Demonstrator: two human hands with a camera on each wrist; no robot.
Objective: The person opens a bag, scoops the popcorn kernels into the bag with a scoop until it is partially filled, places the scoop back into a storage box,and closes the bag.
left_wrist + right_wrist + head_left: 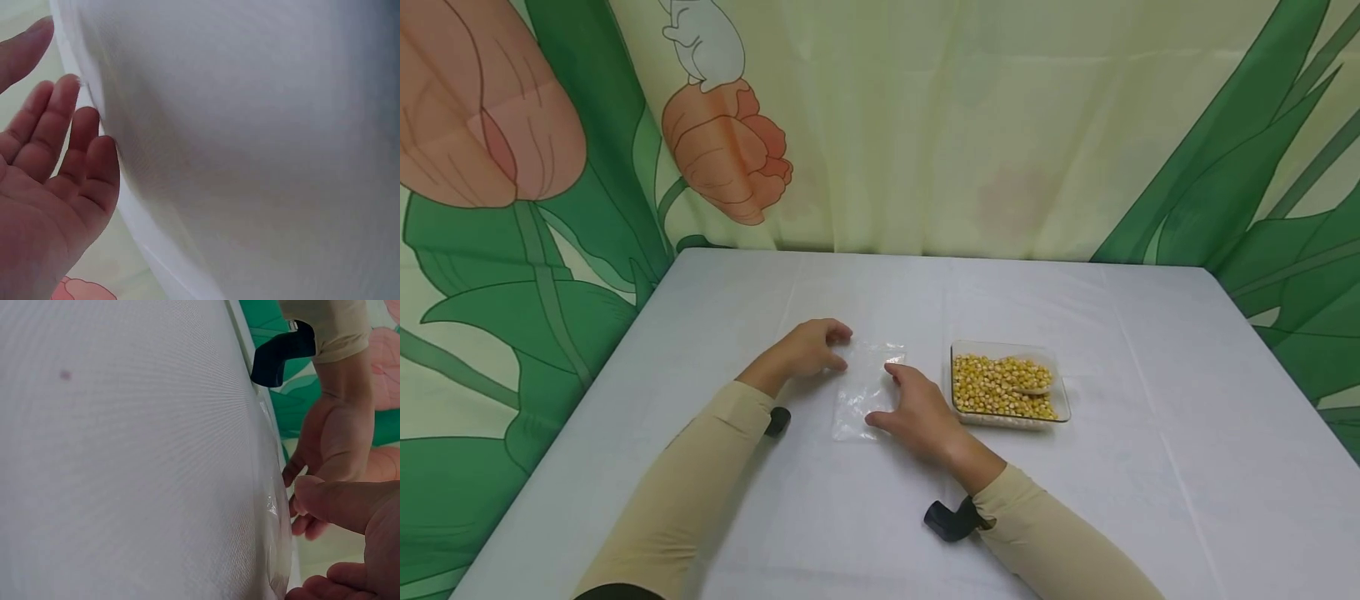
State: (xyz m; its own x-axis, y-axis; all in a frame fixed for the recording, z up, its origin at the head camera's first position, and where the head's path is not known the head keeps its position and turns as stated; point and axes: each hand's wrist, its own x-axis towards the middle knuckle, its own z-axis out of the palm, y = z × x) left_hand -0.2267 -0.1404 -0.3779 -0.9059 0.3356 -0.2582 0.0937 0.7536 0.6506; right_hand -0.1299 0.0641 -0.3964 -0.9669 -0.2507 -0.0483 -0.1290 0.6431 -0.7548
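A clear plastic bag (859, 398) lies flat on the white table between the two hands. My left hand (815, 346) is just off its upper left side, thumb and fingers apart and loosely bent. In the left wrist view the palm and fingers of the left hand (56, 169) show with nothing between them. Over the bag's right part reaches my right hand (921, 412), thumb and forefinger spread, fingertips overlapping the plastic in the head view. The right wrist view has the bag (272, 531) edge-on beside the right thumb.
To the right of the right hand stands a glass dish (1063, 408) of yellow corn kernels (988, 385), with a spoon (1033, 382) lying in them. A printed curtain (925, 125) hangs behind the table's far edge. Black camera mounts (951, 521) stick out from the wrists.
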